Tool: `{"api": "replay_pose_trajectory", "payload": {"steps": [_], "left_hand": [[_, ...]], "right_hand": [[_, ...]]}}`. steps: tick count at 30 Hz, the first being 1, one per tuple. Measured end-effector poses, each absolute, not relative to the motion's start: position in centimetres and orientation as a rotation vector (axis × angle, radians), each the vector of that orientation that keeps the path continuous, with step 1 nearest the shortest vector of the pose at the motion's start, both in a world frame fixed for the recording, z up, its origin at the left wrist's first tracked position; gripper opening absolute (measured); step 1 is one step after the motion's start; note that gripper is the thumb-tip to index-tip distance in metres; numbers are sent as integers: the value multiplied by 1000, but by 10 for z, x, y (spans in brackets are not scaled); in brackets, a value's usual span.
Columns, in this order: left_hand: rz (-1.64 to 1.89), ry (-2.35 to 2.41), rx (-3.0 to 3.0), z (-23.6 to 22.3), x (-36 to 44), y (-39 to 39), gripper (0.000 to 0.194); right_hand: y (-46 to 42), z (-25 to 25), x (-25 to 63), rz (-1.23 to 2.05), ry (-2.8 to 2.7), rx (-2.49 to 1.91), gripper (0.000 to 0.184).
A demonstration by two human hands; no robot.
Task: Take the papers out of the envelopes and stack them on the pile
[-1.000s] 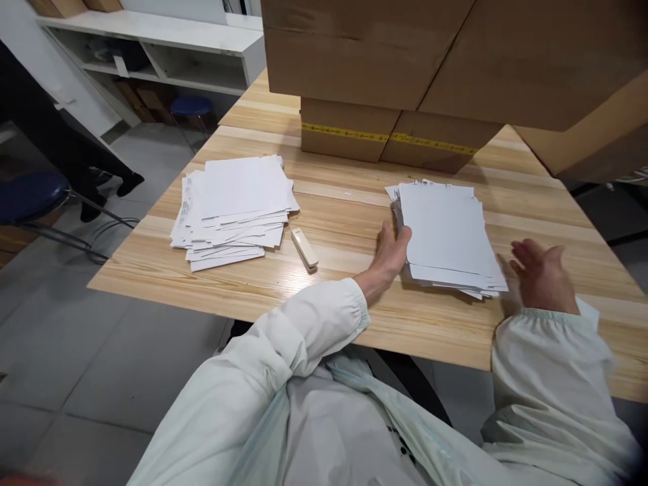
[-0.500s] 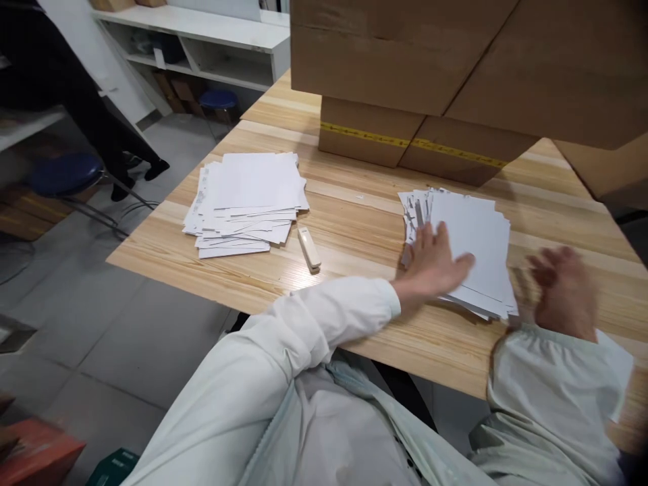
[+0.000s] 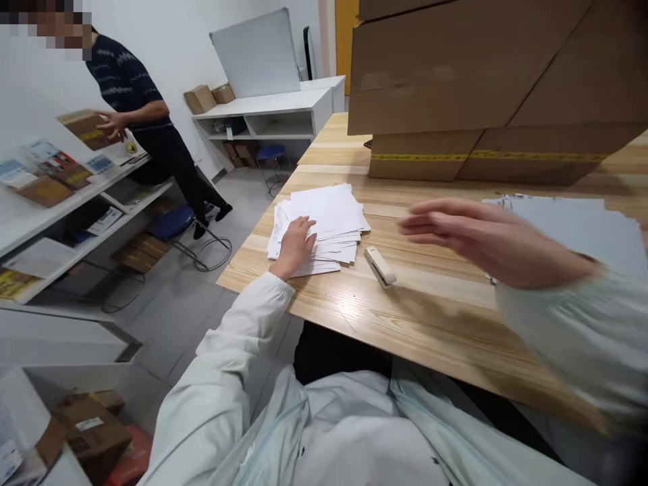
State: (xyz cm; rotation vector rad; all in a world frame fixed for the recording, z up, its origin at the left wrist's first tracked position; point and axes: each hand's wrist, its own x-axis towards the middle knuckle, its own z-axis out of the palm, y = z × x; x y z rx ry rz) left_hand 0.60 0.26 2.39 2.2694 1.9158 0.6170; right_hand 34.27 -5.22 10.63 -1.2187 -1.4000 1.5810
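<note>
My left hand [image 3: 296, 247] is at the left edge of an uneven stack of white paper [image 3: 327, 210], fingers apart; whether it presses on the sheets I cannot tell. A cream stapler [image 3: 379, 266] lies on the table just right of that stack. My right hand [image 3: 493, 239], somewhat blurred, is raised over the table with fingers stretched out and holding nothing. Behind it, a second stack of white paper [image 3: 602, 233] lies at the right, partly hidden by that hand and sleeve.
Large cardboard boxes [image 3: 445, 81] stand piled at the back of the wooden table [image 3: 425, 317]. To the left, a person [image 3: 131, 81] holds a small carton [image 3: 88, 128] beside a white shelf [image 3: 167, 185]. Blue stools [image 3: 172, 221] and an open bin with cartons [image 3: 91, 425] are on the floor.
My left hand has left the right paper stack and moved to the left one. My right hand has swung leftward over the table. The view has turned left, bringing the person's upper body into sight.
</note>
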Motion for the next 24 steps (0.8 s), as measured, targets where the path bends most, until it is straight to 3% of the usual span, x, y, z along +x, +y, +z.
{"api": "replay_pose_trajectory", "payload": {"steps": [3,8,13,18,24], "left_hand": [[428,1887,2270,19,-5,25,45],[441,1867,2245,16,-7,31,50],[462,1893,2230,15,-8,29,54],[445,2090,2140,9,-9,34,33],[575,2165,2131,6,-10,37,54]], "right_hand": [[6,96,267,1727,-1273,-1224,12],[76,60,203,1735,-1167,-1525,3],[88,49,188,1819,-1179,-1472,9],[93,65,187,1877,-1228,-1271,6],[104,61,227,1597,-1246,-1417,9]]}}
